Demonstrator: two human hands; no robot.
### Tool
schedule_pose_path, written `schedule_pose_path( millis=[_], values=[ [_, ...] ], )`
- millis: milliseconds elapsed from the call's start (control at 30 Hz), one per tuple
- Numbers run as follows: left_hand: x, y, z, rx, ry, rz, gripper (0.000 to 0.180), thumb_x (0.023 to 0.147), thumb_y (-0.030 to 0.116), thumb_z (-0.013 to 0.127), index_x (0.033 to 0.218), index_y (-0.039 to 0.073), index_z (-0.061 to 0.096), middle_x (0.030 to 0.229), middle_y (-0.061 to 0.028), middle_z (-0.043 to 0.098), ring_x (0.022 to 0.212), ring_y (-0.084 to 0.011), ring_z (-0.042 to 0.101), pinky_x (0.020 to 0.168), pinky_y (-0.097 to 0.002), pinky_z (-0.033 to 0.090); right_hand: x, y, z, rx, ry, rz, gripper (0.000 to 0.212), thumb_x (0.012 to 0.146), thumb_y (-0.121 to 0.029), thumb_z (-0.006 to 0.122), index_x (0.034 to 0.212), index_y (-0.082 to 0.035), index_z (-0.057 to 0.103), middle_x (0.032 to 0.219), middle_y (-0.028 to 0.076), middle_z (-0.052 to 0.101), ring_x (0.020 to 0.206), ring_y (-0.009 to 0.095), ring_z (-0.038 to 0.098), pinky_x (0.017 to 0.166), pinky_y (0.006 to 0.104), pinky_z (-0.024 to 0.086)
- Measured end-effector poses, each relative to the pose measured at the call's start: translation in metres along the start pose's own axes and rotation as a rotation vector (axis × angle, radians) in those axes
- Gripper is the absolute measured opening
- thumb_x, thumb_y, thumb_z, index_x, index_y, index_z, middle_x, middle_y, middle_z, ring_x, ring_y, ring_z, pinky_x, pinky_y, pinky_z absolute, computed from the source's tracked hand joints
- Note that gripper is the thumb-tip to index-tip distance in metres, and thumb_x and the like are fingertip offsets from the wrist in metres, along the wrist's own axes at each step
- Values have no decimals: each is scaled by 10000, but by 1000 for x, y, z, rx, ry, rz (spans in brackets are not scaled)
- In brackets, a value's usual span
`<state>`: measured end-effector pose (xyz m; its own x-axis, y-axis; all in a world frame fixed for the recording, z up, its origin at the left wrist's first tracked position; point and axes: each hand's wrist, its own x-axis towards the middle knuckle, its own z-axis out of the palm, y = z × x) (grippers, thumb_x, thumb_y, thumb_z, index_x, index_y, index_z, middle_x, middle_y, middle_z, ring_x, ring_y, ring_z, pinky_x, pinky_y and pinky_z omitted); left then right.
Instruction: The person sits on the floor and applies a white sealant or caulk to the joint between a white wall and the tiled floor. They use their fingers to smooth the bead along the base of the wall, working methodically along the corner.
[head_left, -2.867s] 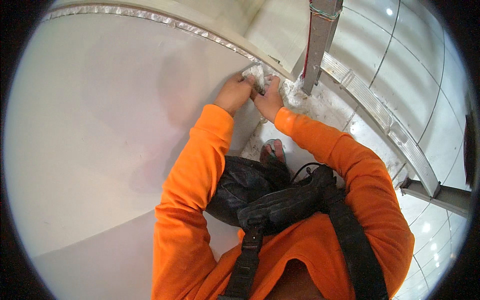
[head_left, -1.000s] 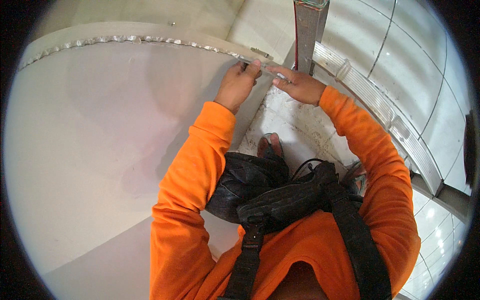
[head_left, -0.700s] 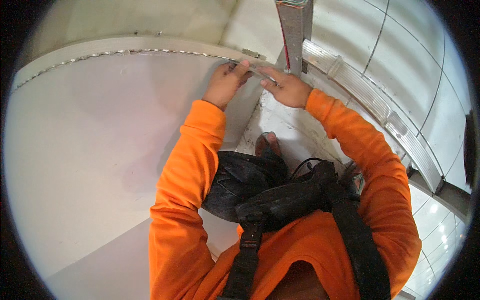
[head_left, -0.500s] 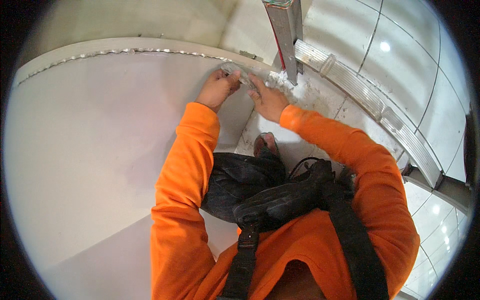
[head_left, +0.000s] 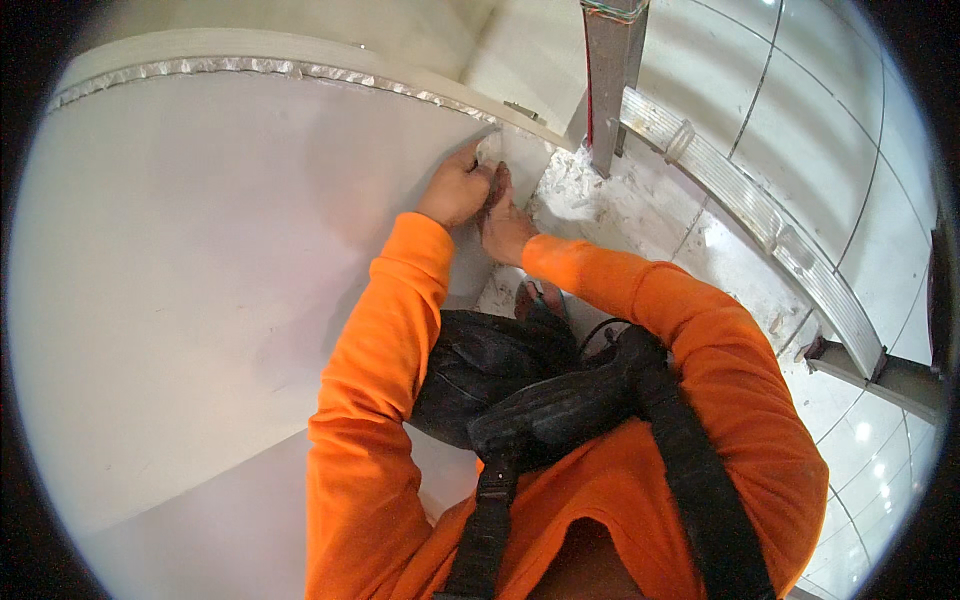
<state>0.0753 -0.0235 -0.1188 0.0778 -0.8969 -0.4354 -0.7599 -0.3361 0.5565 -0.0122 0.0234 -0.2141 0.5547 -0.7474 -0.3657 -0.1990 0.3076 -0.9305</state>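
My left hand (head_left: 458,190) is at the far right corner of a large white panel (head_left: 230,270), index finger stretched toward the edge, other fingers curled. Close against it, my right hand (head_left: 508,232) has its fingers pinched together and its thumb up. At their fingertips is a piece of crumpled clear plastic film (head_left: 489,148), mostly covered by the fingers. Similar crinkled, shiny material (head_left: 290,68) runs along the seam between the panel's far edge and a pale ledge (head_left: 200,45).
Right of my hands, a grey metal post (head_left: 612,90) rises from a floor smeared with white debris (head_left: 575,190). An aluminium ladder-like rail (head_left: 760,205) curves along the right, over pale tiles (head_left: 800,100). My foot (head_left: 540,298) is below my hands, beside a black bag (head_left: 560,400) strapped on me.
My hands have drawn together at the panel's corner, the right moving left to meet the left. The plastic film, stretched between them before, is now bunched and mostly hidden. The view has shifted slightly.
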Motion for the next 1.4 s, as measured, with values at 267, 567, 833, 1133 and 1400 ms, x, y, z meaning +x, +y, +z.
schedule_pose_path(
  millis=[267,567,833,1133,1400],
  values=[
    [4,-2,13,-187,-130,-13,340,937,217,530,1172,-27,558,1060,-156,648,956,-231,607,882,-333,448,-1,70,-63,-205,300,-603,563,923,-236,467,1429,-75,280,1175,294,572,1036,448,587,914,473,452],
    [4,22,16,-229,-116,-116,555,965,348,514,1340,-44,402,1232,-148,558,1039,-218,597,855,-313,467,-12,31,-116,-140,27,-362,514,980,-409,352,1367,-73,390,1229,250,544,1124,411,545,965,439,416],
    [13,-4,35,34,-105,-32,782,946,393,519,1418,-134,187,1374,-265,431,1204,-313,511,1002,-341,394,-12,19,-131,5,-122,-203,559,993,-459,294,1378,-66,387,1271,216,533,1190,361,510,1016,407,364],
    [5,-12,38,-54,-165,-63,808,936,413,507,1410,-152,179,1394,-319,370,1296,-343,400,1067,-333,316,-5,39,-115,-114,-50,-284,541,981,-475,321,1370,-111,411,1178,232,585,1126,374,554,975,420,400],
    [0,-13,34,-205,-188,-4,683,927,419,538,1296,-139,400,1249,-292,530,1181,-341,517,1002,-350,378,-3,52,-102,-199,-4,-315,512,984,-441,346,1335,-79,435,1058,229,618,1042,374,593,917,426,431]
  ],
)
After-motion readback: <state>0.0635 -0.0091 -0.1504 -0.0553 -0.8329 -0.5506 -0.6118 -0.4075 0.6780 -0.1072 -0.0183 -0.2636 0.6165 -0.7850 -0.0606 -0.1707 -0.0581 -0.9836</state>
